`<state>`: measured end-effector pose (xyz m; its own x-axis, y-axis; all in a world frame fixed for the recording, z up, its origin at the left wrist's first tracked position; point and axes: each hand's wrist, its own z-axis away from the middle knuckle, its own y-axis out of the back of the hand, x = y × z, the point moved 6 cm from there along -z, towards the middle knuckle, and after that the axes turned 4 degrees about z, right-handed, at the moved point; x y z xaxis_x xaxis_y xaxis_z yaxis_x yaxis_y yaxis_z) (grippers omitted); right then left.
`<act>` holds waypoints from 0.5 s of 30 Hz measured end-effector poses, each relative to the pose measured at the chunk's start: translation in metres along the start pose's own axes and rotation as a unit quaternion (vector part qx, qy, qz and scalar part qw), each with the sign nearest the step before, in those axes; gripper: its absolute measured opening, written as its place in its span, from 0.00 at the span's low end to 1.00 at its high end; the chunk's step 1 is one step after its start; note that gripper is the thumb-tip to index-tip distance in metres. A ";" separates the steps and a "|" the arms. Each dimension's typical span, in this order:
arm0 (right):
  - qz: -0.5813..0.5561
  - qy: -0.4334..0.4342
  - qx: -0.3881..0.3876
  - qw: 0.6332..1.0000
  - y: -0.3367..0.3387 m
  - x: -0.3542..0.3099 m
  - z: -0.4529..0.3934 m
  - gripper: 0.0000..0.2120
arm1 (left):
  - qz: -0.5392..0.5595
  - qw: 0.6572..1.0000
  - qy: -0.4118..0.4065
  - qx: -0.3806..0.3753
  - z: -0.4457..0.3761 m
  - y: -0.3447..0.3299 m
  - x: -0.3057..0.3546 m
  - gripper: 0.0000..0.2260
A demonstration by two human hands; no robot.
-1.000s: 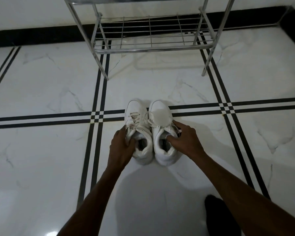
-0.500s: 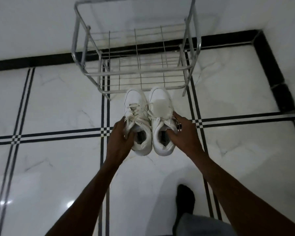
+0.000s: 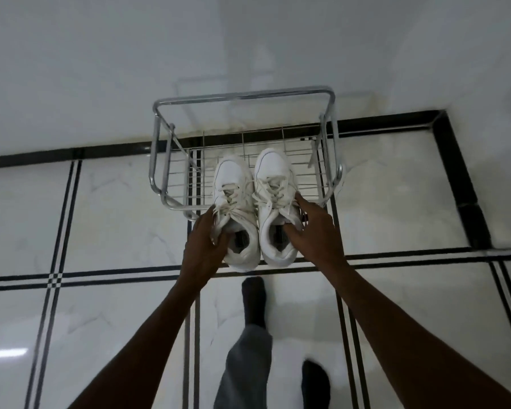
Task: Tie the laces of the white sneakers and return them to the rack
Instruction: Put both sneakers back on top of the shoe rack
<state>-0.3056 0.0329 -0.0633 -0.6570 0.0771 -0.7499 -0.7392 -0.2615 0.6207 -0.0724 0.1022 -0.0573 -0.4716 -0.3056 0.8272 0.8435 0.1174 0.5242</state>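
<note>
Two white sneakers are held side by side in the air, toes pointing away from me, with their laces tied. My left hand [image 3: 204, 246] grips the left sneaker [image 3: 233, 187] at its collar, thumb inside the opening. My right hand [image 3: 313, 231] grips the right sneaker [image 3: 270, 172] the same way. The toes hover over the front edge of the chrome wire shoe rack [image 3: 242, 97], which stands against the white wall. Whether the soles touch the rack's wire shelf I cannot tell.
The floor [image 3: 115, 208] is white marble tile with black double lines and a black border along the wall. My feet in dark socks [image 3: 254, 299] and a grey trouser leg [image 3: 245, 370] are below the shoes. A wall corner lies at the right.
Both hands lifted the sneakers off the floor and carried them forward to the rack. I have stood up and stepped closer, so the rack is now seen from above.
</note>
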 end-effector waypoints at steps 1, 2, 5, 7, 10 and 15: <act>0.001 0.001 -0.007 1.000 -0.006 -0.002 -0.015 0.34 | -0.005 1.000 0.002 -0.002 -0.015 0.002 -0.004 0.26; 0.000 0.001 -0.010 1.000 -0.012 -0.003 -0.030 0.35 | -0.010 1.000 0.004 -0.007 -0.031 0.002 -0.009 0.25; -0.002 -0.012 -0.015 1.000 -0.028 -0.001 -0.079 0.36 | -0.021 0.999 0.030 -0.022 -0.083 0.004 -0.025 0.28; 0.003 -0.022 -0.015 1.000 -0.036 -0.003 -0.105 0.35 | -0.017 0.998 0.042 -0.033 -0.112 0.006 -0.030 0.31; 0.011 -0.020 -0.011 1.000 -0.049 -0.003 -0.133 0.35 | -0.015 0.998 0.032 -0.055 -0.147 0.004 -0.042 0.32; 0.009 -0.037 -0.011 0.999 -0.056 0.004 -0.160 0.33 | -0.008 0.996 0.046 -0.074 -0.177 -0.001 -0.051 0.32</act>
<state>-0.2433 -0.1057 -0.1378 -0.6797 0.1428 -0.7195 -0.7245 -0.2837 0.6281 -0.0034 -0.0498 -0.1358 -0.4650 -0.3932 0.7932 0.8682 -0.0273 0.4954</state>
